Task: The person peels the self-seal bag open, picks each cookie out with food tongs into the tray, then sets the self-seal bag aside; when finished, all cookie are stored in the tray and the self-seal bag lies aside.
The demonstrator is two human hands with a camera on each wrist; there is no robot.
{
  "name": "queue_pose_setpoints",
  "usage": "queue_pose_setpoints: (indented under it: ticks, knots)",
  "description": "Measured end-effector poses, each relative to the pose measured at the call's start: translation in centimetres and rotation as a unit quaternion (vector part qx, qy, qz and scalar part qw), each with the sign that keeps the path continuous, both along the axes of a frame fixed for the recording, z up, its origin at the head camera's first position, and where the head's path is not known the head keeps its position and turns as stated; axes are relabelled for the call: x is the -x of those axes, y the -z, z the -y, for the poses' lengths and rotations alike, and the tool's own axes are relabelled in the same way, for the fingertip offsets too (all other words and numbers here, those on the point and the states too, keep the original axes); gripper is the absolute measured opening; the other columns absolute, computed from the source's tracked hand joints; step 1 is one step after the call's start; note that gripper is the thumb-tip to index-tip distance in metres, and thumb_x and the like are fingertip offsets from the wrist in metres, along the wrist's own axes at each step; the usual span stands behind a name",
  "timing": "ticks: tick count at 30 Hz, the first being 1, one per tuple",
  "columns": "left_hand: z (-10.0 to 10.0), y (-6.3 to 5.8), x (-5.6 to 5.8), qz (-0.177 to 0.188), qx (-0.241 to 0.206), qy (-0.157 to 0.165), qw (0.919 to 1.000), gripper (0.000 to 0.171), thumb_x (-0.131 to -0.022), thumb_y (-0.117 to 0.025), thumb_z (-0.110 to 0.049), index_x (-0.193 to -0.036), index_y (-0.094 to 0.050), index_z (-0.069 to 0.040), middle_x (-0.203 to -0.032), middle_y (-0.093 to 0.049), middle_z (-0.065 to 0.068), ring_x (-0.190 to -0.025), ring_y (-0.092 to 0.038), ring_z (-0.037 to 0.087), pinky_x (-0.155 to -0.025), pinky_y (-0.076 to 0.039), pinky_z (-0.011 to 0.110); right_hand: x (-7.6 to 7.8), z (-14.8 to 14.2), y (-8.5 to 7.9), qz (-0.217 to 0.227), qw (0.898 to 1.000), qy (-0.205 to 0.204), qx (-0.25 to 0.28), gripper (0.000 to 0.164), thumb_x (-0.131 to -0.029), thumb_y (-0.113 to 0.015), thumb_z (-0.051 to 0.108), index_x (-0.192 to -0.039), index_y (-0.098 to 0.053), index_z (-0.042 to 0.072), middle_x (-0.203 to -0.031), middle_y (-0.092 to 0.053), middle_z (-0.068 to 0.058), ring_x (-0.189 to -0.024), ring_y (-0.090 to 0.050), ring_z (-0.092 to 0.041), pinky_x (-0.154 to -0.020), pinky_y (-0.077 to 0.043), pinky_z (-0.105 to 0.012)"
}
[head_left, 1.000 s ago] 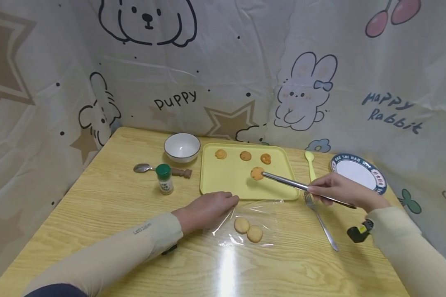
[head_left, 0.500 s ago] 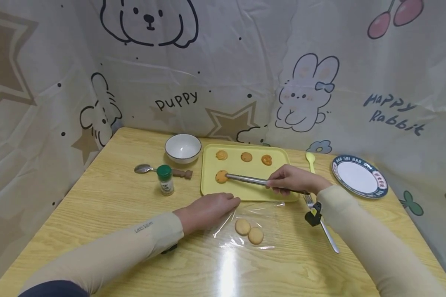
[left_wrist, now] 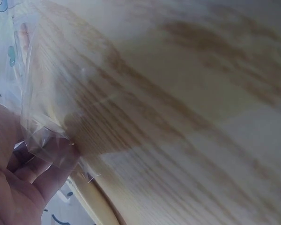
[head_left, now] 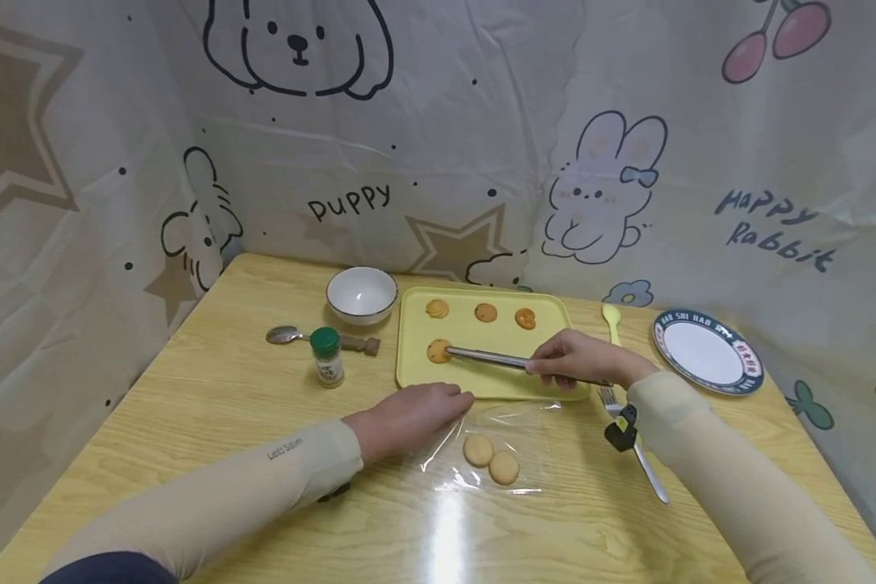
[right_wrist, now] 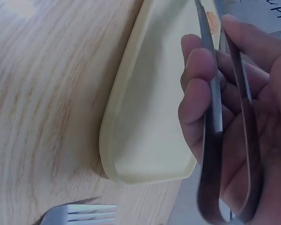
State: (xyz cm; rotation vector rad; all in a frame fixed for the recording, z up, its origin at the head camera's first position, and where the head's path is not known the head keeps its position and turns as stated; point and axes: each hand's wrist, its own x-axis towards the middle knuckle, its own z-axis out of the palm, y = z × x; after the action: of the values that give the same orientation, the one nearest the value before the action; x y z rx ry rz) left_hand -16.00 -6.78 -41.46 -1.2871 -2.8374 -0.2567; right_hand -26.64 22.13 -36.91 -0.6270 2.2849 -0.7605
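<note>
My right hand [head_left: 569, 358] grips metal tongs [head_left: 485, 355], fingers wrapped round both arms near the bend, as the right wrist view shows. The tong tips meet a speckled orange-brown cookie [head_left: 438, 351] at the left front of the yellow tray [head_left: 496, 388]. Along the tray's back lie a swirled cookie [head_left: 436, 308], a dark speckled cookie [head_left: 485, 312] and a pretzel-shaped cookie [head_left: 526, 318]. My left hand [head_left: 412, 418] holds the edge of a clear plastic bag [left_wrist: 51, 140] before the tray. Inside the bag [head_left: 533, 442] are two pale round cookies [head_left: 478, 450].
Left of the tray stand a white bowl [head_left: 362, 294] and a green-capped shaker [head_left: 327, 357], with a brown-handled spoon [head_left: 286, 334] behind the shaker. On the right are a fork [head_left: 650, 470], a yellow-green spoon [head_left: 611, 316] and a blue-rimmed plate [head_left: 704, 353]. A printed cloth [head_left: 438, 146] hangs behind.
My right hand with the tongs has moved left, bringing the speckled cookie from the tray's middle to its left front. My left hand has stayed at the bag.
</note>
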Motion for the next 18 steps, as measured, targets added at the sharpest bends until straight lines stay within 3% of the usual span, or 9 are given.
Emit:
queue_pose_setpoints:
  ticks: [9,14,18]
  knots:
    - [-0.4,-0.2,-0.2,0.007,-0.008,0.003,0.9999,0.018,-0.096,-0.050,-0.004,-0.109,-0.052,-0.017,-0.093,-0.061,-0.003,-0.081,-0.061,0.011,-0.069,-0.052,0.023,-0.8,-2.6,-1.3,-0.014,0.999,0.029,-0.011,0.040,-0.096,-0.057,0.040,-0.109,-0.068,0.004,-0.091,-0.065,-0.018,-0.064,-0.055,-0.017,-0.058,-0.050,-0.033]
    - [-0.4,-0.2,-0.1,0.007,-0.003,-0.004,1.0000,0.018,-0.096,-0.050,-0.004,-0.109,-0.052,-0.017,-0.093,-0.061,-0.003,-0.081,-0.062,0.011,-0.069,-0.053,0.024,-2.7,-5.7,-3.0,-0.042,0.998,0.050,-0.010,0.039,-0.095,-0.058,0.040,-0.115,-0.067,0.007,-0.090,-0.068,-0.015,-0.067,-0.060,-0.021,-0.060,-0.052,-0.031]
    - [-0.1,-0.1,0.0,0.007,-0.002,-0.010,0.9999,0.017,-0.096,-0.050,-0.004,-0.107,-0.052,-0.017,-0.091,-0.060,-0.003,-0.080,-0.062,0.012,-0.068,-0.053,0.025,-4.9,-9.0,-4.5,-0.059,0.996,0.066,0.003,0.033,-0.096,-0.059,0.036,-0.117,-0.067,0.012,-0.088,-0.069,-0.007,-0.070,-0.061,-0.018,-0.064,-0.053,-0.030]
